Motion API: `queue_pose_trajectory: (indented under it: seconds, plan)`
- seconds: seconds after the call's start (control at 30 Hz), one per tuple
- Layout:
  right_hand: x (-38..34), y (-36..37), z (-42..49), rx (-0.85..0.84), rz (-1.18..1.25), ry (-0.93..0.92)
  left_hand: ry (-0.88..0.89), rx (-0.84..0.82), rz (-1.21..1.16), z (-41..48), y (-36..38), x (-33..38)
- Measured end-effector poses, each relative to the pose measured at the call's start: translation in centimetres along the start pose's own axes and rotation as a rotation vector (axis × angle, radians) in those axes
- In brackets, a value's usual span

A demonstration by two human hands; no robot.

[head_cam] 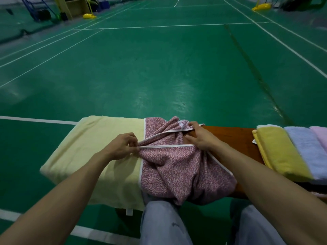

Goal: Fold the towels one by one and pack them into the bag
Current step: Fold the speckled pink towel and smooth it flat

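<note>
A pink speckled cloth bag (178, 167) with white trim lies rumpled on a brown bench (233, 138) in front of me. My left hand (122, 147) pinches the white trimmed edge of the bag at its left side. My right hand (201, 137) holds the bag's far trimmed edge, fingers curled over it. A pale yellow towel (92, 156) lies spread flat on the bench left of the bag, partly under it. Folded towels sit at the right: yellow (279, 152), light blue (307, 151) and pink (320, 135).
My knees in light grey trousers (159, 223) are just below the bench edge. Green sports court floor (141, 68) with white lines stretches ahead. Yellow net bases (89, 16) and a blue frame stand far off at the back.
</note>
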State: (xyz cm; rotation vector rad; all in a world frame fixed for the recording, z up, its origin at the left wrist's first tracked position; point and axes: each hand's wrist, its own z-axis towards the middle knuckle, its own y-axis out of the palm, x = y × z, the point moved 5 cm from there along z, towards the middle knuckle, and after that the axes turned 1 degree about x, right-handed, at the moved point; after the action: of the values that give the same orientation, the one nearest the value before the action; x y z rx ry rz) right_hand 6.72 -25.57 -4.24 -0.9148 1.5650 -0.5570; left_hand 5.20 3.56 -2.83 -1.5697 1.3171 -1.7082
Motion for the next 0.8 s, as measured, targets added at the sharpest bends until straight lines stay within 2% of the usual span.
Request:
queue_pose_trajectory:
  seconds: [0.33, 0.5, 0.8]
  plan:
    - [2.9, -3.3, -3.5, 0.079, -0.174, 0.016, -0.036, 0.090, 0.016, -0.7, 0.6, 1.0]
    - [4.0, -3.3, -5.8, 0.083, -0.175, -0.019, -0.011, 0.160, 0.002, -0.5, 0.6, 1.4]
    - [6.6, -2.8, -8.9, -0.045, -0.255, -0.058, -0.069, 0.258, -0.091, 0.2, -0.1, 1.7]
